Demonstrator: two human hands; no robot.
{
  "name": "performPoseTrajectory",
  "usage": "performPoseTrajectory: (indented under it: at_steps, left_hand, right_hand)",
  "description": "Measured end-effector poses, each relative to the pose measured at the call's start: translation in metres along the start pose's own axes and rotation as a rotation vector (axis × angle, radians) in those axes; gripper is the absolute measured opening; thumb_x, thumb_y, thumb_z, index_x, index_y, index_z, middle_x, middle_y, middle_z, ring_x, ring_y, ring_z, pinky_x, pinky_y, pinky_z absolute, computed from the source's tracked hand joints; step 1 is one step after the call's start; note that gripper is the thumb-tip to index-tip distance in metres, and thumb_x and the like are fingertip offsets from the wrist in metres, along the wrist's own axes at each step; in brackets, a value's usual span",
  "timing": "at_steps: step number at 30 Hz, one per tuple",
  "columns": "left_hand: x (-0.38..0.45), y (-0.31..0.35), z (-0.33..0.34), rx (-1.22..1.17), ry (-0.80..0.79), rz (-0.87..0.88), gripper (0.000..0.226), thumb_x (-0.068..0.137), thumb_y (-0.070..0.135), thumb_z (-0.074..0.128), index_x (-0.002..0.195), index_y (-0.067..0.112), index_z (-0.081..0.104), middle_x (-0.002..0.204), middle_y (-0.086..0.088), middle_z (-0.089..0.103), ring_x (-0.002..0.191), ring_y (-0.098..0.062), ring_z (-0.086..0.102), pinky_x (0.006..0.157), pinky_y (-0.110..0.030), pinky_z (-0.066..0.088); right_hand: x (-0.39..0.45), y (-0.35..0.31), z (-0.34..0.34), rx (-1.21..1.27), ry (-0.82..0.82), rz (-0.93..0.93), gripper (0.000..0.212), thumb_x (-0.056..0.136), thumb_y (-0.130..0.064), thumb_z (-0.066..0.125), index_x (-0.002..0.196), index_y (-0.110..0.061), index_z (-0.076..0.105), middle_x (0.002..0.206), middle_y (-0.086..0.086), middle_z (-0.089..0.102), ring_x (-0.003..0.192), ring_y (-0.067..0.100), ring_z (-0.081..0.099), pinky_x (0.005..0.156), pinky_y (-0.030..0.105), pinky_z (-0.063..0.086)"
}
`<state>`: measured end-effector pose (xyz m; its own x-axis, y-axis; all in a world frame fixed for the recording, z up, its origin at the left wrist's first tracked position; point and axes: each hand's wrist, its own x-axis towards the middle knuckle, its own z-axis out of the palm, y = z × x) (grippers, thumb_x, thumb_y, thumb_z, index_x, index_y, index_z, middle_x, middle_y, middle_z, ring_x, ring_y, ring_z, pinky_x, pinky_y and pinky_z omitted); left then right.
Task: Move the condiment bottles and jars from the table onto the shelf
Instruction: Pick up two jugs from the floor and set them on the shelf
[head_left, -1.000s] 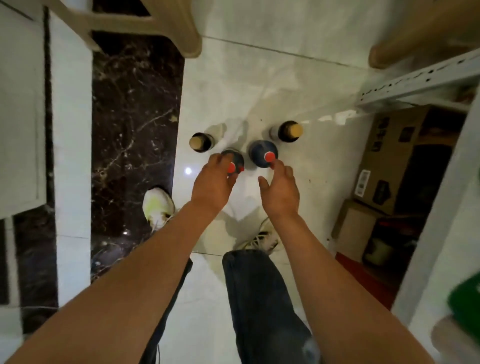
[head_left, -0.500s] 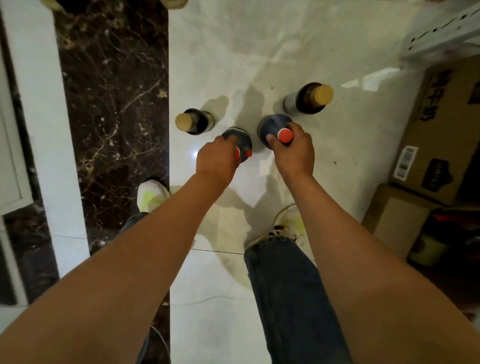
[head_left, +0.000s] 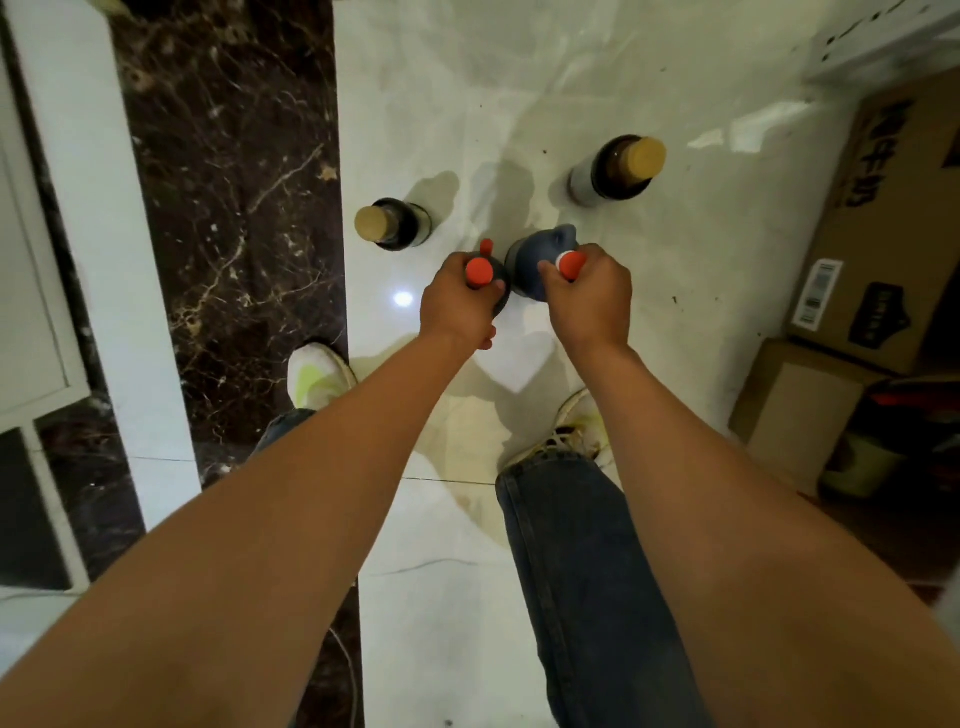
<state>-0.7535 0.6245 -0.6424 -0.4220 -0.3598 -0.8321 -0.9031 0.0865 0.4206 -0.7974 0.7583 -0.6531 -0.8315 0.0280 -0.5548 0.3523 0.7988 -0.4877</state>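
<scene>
Since the earlier frames both hands have closed fully round the bottle necks they were reaching for, and the right bottle now tilts. Left hand (head_left: 457, 306) grips the neck of a dark, rounded bottle (head_left: 500, 291) just under its glossy orange-red cap (head_left: 479, 270), fingers curled tight. Right hand (head_left: 589, 296) grips the neck of the blue-grey bottle (head_left: 535, 257), whose matching cap (head_left: 570, 264) peeks above the knuckles. These two bottles sit close together, almost touching, over the pale, polished marble floor (head_left: 519, 78). Two brown glass bottles stand upright on that floor: one to the left (head_left: 397, 224), near the dark veined marble strip (head_left: 228, 208), one farther right (head_left: 613, 169), both with matte tan caps. Cardboard boxes (head_left: 883, 234) sit at the right edge.
</scene>
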Motion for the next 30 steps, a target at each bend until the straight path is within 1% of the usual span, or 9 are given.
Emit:
performPoseTrajectory:
  at_steps: [5, 9, 11, 13, 16, 20, 24, 26, 30]
  left_hand:
    - [-0.035, -0.002, -0.023, 0.008, -0.038, 0.0, 0.029, 0.093, 0.022, 0.061, 0.121, 0.022, 0.055, 0.086, -0.001, 0.061, 0.044, -0.018, 0.052, 0.038, -0.023, 0.046]
    - [-0.078, 0.014, -0.051, 0.064, -0.048, 0.037, 0.016, 0.091, 0.023, 0.064, 0.105, 0.019, 0.06, 0.073, -0.005, 0.061, 0.04, -0.017, 0.049, 0.039, -0.024, 0.046]
    - [-0.109, 0.028, -0.068, 0.092, -0.041, 0.084, 0.01, 0.09, 0.025, 0.065, 0.097, 0.02, 0.06, 0.069, -0.004, 0.06, 0.04, -0.018, 0.05, 0.039, -0.025, 0.045]
    - [-0.142, 0.045, -0.085, 0.129, -0.022, 0.148, 0.008, 0.088, 0.027, 0.067, 0.093, 0.023, 0.06, 0.067, -0.002, 0.06, 0.044, -0.018, 0.052, 0.038, -0.026, 0.045]
    - [-0.204, 0.082, -0.118, 0.178, -0.074, 0.241, 0.013, 0.087, 0.028, 0.069, 0.098, 0.025, 0.061, 0.071, 0.0, 0.061, 0.05, -0.018, 0.054, 0.039, -0.025, 0.044]
    - [-0.288, 0.14, -0.163, 0.232, -0.107, 0.352, 0.017, 0.083, 0.026, 0.073, 0.097, 0.021, 0.064, 0.067, -0.003, 0.06, 0.043, -0.019, 0.051, 0.038, -0.025, 0.041]
    - [-0.383, 0.213, -0.201, 0.344, -0.1, 0.517, 0.016, 0.075, 0.03, 0.075, 0.086, 0.019, 0.072, 0.067, -0.004, 0.068, 0.056, -0.023, 0.062, 0.051, -0.038, 0.054]
    - [-0.43, 0.25, -0.218, 0.41, -0.089, 0.603, 0.018, 0.069, 0.033, 0.074, 0.08, 0.019, 0.072, 0.064, -0.002, 0.069, 0.061, -0.021, 0.066, 0.054, -0.037, 0.055]
    - [-0.514, 0.324, -0.246, 0.474, -0.047, 0.766, 0.018, 0.065, 0.037, 0.076, 0.075, 0.023, 0.071, 0.06, 0.003, 0.067, 0.063, -0.017, 0.066, 0.058, -0.039, 0.057]
  right_hand:
    - [-0.04, -0.006, -0.021, 0.007, -0.003, 0.039, 0.025, 0.089, -0.031, 0.069, 0.088, -0.007, 0.063, 0.078, -0.001, 0.057, 0.071, 0.018, 0.054, 0.062, 0.023, 0.035]
    - [-0.082, -0.019, -0.057, 0.055, -0.012, 0.049, 0.028, 0.086, -0.031, 0.07, 0.076, -0.015, 0.05, 0.064, -0.008, 0.048, 0.063, 0.018, 0.049, 0.053, 0.021, 0.031]
    - [-0.108, -0.032, -0.083, 0.044, -0.016, 0.028, 0.03, 0.086, -0.033, 0.07, 0.074, -0.015, 0.05, 0.061, -0.01, 0.045, 0.059, 0.015, 0.046, 0.05, 0.018, 0.029]
    - [-0.132, -0.048, -0.11, 0.029, -0.032, 0.011, 0.029, 0.086, -0.035, 0.07, 0.078, -0.012, 0.055, 0.063, -0.007, 0.049, 0.06, 0.016, 0.049, 0.053, 0.021, 0.034]
    - [-0.176, -0.082, -0.165, 0.047, -0.011, -0.023, 0.025, 0.085, -0.034, 0.07, 0.082, -0.012, 0.06, 0.063, -0.008, 0.051, 0.062, 0.018, 0.052, 0.053, 0.024, 0.036]
    - [-0.232, -0.135, -0.243, 0.109, 0.062, -0.084, 0.025, 0.083, -0.035, 0.073, 0.081, -0.014, 0.06, 0.06, -0.012, 0.046, 0.06, 0.017, 0.048, 0.056, 0.027, 0.036]
    - [-0.287, -0.197, -0.332, 0.165, 0.171, -0.187, 0.031, 0.081, -0.039, 0.075, 0.067, -0.023, 0.052, 0.056, -0.01, 0.045, 0.054, 0.013, 0.043, 0.052, 0.028, 0.033]
    - [-0.315, -0.227, -0.378, 0.237, 0.241, -0.261, 0.04, 0.081, -0.039, 0.075, 0.06, -0.028, 0.043, 0.053, -0.01, 0.044, 0.051, 0.005, 0.04, 0.051, 0.028, 0.031]
    - [-0.36, -0.28, -0.466, 0.348, 0.395, -0.412, 0.04, 0.081, -0.041, 0.074, 0.058, -0.025, 0.045, 0.051, -0.01, 0.044, 0.05, 0.005, 0.038, 0.051, 0.029, 0.033]
